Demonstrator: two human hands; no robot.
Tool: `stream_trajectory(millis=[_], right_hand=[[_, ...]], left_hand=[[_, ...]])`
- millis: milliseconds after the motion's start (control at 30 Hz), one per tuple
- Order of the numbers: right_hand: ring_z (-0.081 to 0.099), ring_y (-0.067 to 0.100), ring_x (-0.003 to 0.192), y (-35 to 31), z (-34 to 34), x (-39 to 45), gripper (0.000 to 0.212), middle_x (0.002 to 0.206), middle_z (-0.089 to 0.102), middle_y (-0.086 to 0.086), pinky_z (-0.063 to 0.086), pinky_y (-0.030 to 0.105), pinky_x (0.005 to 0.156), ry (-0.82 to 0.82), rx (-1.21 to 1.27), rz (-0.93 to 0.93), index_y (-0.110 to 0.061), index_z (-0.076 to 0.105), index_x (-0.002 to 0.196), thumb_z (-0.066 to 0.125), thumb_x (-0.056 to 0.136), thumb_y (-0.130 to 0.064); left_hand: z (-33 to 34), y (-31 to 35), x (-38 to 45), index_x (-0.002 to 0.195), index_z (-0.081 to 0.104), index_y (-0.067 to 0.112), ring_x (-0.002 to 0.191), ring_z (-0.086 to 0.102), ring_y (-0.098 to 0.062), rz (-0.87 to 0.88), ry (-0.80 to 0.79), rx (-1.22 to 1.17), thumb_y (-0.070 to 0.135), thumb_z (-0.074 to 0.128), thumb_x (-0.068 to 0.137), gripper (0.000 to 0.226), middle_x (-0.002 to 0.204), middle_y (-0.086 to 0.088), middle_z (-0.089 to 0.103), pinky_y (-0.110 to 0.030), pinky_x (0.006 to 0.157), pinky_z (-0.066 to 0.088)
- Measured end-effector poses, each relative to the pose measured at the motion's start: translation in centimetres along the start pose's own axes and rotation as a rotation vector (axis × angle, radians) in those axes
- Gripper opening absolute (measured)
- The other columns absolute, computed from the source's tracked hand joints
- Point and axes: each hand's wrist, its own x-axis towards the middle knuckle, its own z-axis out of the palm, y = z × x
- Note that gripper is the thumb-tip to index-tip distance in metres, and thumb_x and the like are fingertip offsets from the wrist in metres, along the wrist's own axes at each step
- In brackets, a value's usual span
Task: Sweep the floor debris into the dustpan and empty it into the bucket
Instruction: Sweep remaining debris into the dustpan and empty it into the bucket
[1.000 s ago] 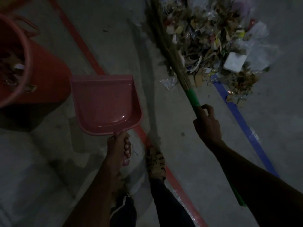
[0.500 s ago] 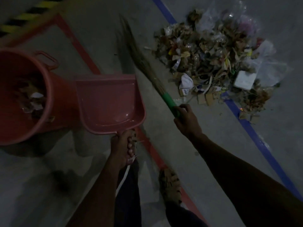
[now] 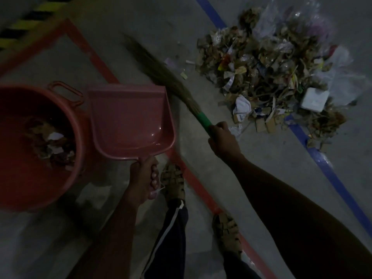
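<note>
My left hand point(image 3: 143, 178) grips the handle of a pink dustpan point(image 3: 130, 121), held level and empty just right of the red bucket point(image 3: 18, 178). The bucket holds some paper and leaf scraps. My right hand point(image 3: 222, 138) is closed on the green handle of a grass broom point(image 3: 173, 83), whose bristles point up and left, lifted off the pile. A large heap of debris point(image 3: 267, 77), made of dry leaves, paper, plastic and a white box, lies on the floor at the upper right.
A red floor line point(image 3: 199, 190) runs diagonally under the dustpan and between my sandalled feet point(image 3: 173, 182). A blue line point(image 3: 330, 174) passes under the debris heap. Yellow-black hazard striping point(image 3: 30, 19) sits at the top left.
The view has shifted so the bucket now shows more fully at left. The broom has swung left, away from the debris heap, and my right hand came closer to the dustpan.
</note>
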Motion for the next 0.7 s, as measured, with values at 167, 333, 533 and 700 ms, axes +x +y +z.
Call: stream_trajectory(millis=[167,333,533,700], right_hand=[[0.050,0.029,0.071,3.9,-1.9,-2.4,0.035,0.125,0.042,0.013,0.044,0.036,0.058,0.140,-0.084,0.222,-0.013,0.051,0.127,0.055,0.092,-0.012],[0.042,0.025,0.053,8.2,-3.4,-5.0,0.049,0.131,0.040,0.016,0.029,0.025,0.044,0.189,-0.129,0.254,-0.013,0.046,0.135,0.060,0.089,-0.006],[0.043,0.026,0.051,12.6,-5.2,-8.7,0.057,0.134,0.043,0.018,0.033,0.027,0.042,0.246,-0.158,0.158,-0.009,0.049,0.135,0.068,0.083,0.000],[0.054,0.033,0.065,16.2,-5.8,-10.2,0.059,0.136,0.041,0.018,0.044,0.034,0.045,0.366,-0.119,0.217,-0.009,0.041,0.143,0.064,0.088,-0.008]], left_hand=[[0.2,2.2,0.6,0.052,0.042,0.018,0.033,0.029,-0.015,-0.019,-0.032,0.137,0.020,0.058,0.081,0.033,0.043,0.001,0.034,-0.016,0.048,0.025],[3.1,3.3,0.8,0.054,0.044,0.014,0.031,0.028,-0.014,0.011,-0.085,0.215,0.019,0.058,0.086,0.035,0.043,-0.001,0.035,-0.014,0.042,0.026],[7.5,4.0,1.0,0.057,0.046,0.013,0.032,0.030,-0.013,0.042,-0.162,0.343,0.019,0.060,0.088,0.034,0.043,0.001,0.038,-0.015,0.040,0.025],[10.8,3.2,1.3,0.055,0.047,0.014,0.034,0.031,-0.014,0.035,-0.215,0.439,0.018,0.060,0.086,0.034,0.045,-0.001,0.038,-0.017,0.043,0.025]])
